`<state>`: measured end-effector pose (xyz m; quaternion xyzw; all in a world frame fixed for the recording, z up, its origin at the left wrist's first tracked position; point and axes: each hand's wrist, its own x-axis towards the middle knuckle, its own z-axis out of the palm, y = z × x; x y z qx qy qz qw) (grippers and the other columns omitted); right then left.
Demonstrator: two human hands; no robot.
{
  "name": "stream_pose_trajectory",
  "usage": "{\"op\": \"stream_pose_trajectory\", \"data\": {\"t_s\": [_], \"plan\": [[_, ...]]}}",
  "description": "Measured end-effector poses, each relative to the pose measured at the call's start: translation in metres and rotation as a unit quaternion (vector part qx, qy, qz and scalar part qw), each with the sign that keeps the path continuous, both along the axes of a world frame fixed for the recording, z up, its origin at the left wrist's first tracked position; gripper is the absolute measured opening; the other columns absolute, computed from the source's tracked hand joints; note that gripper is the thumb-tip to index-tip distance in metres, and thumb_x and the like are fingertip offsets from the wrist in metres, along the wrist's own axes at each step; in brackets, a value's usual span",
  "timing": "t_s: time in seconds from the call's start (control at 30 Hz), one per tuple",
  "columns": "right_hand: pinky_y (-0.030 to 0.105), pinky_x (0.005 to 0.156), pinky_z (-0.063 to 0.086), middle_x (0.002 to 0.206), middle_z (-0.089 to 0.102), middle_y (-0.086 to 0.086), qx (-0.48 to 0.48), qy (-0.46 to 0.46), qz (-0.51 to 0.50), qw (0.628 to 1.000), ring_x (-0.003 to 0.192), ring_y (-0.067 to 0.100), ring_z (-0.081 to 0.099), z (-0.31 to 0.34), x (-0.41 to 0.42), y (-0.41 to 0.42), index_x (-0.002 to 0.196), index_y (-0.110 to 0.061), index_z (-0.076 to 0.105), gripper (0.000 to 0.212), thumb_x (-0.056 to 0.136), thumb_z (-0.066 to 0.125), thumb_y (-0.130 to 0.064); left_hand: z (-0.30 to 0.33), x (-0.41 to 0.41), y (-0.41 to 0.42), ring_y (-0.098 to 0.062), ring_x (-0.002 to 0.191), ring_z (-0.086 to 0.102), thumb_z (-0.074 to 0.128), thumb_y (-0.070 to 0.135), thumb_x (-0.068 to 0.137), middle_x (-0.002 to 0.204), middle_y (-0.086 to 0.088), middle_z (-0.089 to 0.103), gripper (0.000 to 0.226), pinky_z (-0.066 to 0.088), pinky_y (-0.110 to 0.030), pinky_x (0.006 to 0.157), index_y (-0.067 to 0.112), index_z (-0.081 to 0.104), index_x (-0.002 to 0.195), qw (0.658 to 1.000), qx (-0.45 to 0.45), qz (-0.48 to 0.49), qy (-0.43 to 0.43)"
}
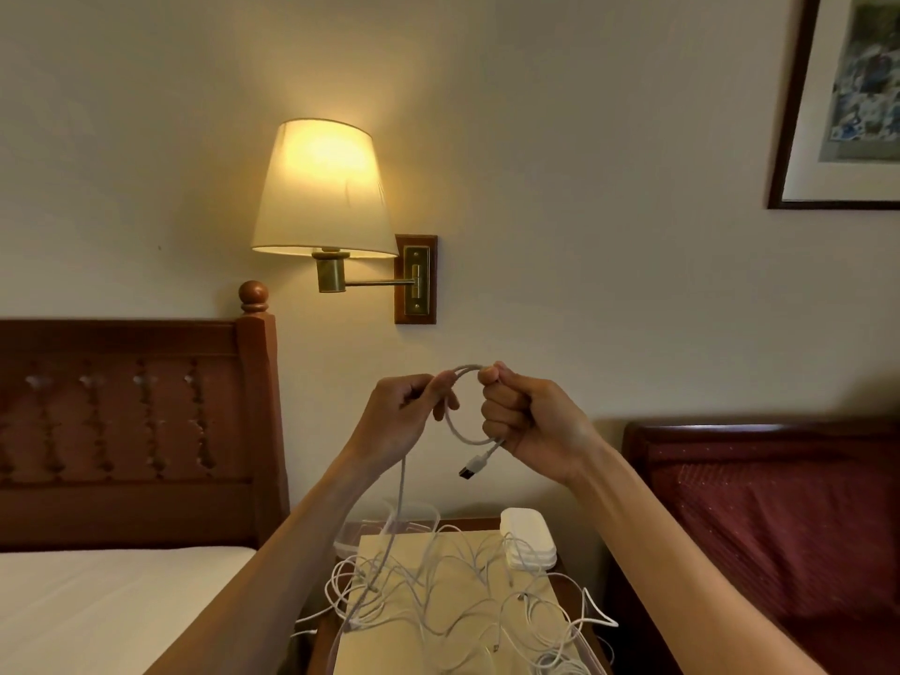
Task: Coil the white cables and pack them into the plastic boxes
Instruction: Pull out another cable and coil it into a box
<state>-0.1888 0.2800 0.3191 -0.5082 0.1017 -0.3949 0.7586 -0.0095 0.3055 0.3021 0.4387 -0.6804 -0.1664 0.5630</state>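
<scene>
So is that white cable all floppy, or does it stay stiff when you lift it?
Probably floppy: the white cable bends into a small loop between the left hand and right hand, and the rest dangles. It looks thin, so likely light. Let go, the loop may spring open.

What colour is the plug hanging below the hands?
White with a dark metal tip, seen in the head view.

Arms: two bare forearms, no sleeves in view up to the frame's lower edge.
Left hand [406, 414]: bare, no glove, no ring or watch to be seen.
Right hand [528, 421]: bare, no glove; knuckles and short nails show.
Wrists: both uncovered, with no band or strap.
</scene>
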Motion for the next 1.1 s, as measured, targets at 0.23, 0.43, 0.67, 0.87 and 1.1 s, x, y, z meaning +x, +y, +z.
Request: {"op": "stream_pose_trajectory", "data": {"t_s": [0.23,0.43,0.67,0.87,1.1], "plan": [[0.02,0.042,0.019,0.057,0.014,-0.009,0.043,-0.025,-0.037,0.998,0.046,0.008,0.011,0.02,-0.031,-0.007,0.076,-0.014,0.052,0.02,0.093,0.042,-0.018,-0.07,0.052,-0.009,-0.014,0.052,0.033,0.054,0.036,0.094,0.06,0.0,0.039,0.033,0.032,-0.025,0.047,0.007,0.067,0.086,0.987,0.117,-0.092,0.066],[0.019,0.042,0.026,0.053,0.023,-0.008,0.016,0.016,-0.07,0.997,0.042,0.007,0.02,0.018,-0.036,-0.013,0.079,-0.013,0.051,0.027,0.101,0.037,-0.019,-0.079,0.05,-0.01,-0.003,0.046,0.04,0.049,0.033,0.1,0.053,0.007,0.049,0.038,0.034,-0.023,0.051,0.021,0.061,0.066,0.973,0.164,0.068,-0.146],[0.027,0.062,0.053,0.069,0.062,0.007,-0.161,0.157,-0.164,0.96,0.061,0.018,0.062,0.011,-0.013,-0.003,0.091,-0.006,0.059,0.031,0.105,0.038,-0.023,0.01,-0.013,0.038,-0.014,0.05,0.045,0.048,0.032,0.101,0.057,-0.002,0.052,0.042,0.039,-0.025,0.057,0.012,0.058,0.066,0.918,0.041,-0.085,-0.385],[0.025,0.061,0.053,0.063,0.065,0.006,-0.275,0.233,-0.198,0.911,0.056,0.017,0.063,0.005,-0.009,0.007,0.09,0.0,0.066,0.04,0.104,0.039,-0.025,0.025,-0.015,0.035,-0.004,0.051,0.051,0.049,0.04,0.099,0.058,0.023,0.047,0.023,0.035,-0.011,0.053,0.035,0.053,0.077,0.92,-0.2,0.014,-0.338],[0.022,0.051,0.042,0.053,0.049,0.0,-0.232,0.23,-0.107,0.939,0.045,0.012,0.045,0.003,-0.008,0.012,0.089,-0.006,0.064,0.042,0.106,0.031,-0.025,0.015,-0.003,0.012,-0.008,0.07,0.058,0.047,0.047,0.096,0.081,0.008,0.061,0.03,0.053,-0.03,0.062,0.021,0.061,0.094,0.934,-0.195,0.144,-0.263]]}}
